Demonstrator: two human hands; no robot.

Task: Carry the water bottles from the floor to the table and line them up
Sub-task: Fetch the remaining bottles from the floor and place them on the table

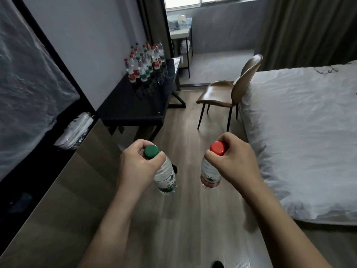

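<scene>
left hand (135,164): lower centre of the frame, fingers curling round the neck of the green-capped bottle (164,175) just under the cap, thumb wrapping the near side; forearm running in from the bottom edge.
right hand (231,161): lower centre-right, fingers curling round the neck of the red-capped bottle (210,175) under the cap; forearm coming in from the bottom right.
green-capped bottle: hanging in the air over the wood floor (193,209), green label, base tilting slightly toward the right.
red-capped bottle: hanging beside it, near but apart, red label, clear of the floor.
bed (299,142): filling the right side of the frame, white sheet wrinkling.
black table (135,105): left of centre, standing against the wall, glossy top reflecting.
chair (231,89): brown, sitting between table and bed at centre, back toward the bed.
bottles on the table (145,61): clustering at the table's far end, upper centre-left, red and green caps mixed, standing upright in rough rows; exact count cannot tell.
small stand (180,32): top centre under the window, some items lying on it, too blurred to name.
</scene>
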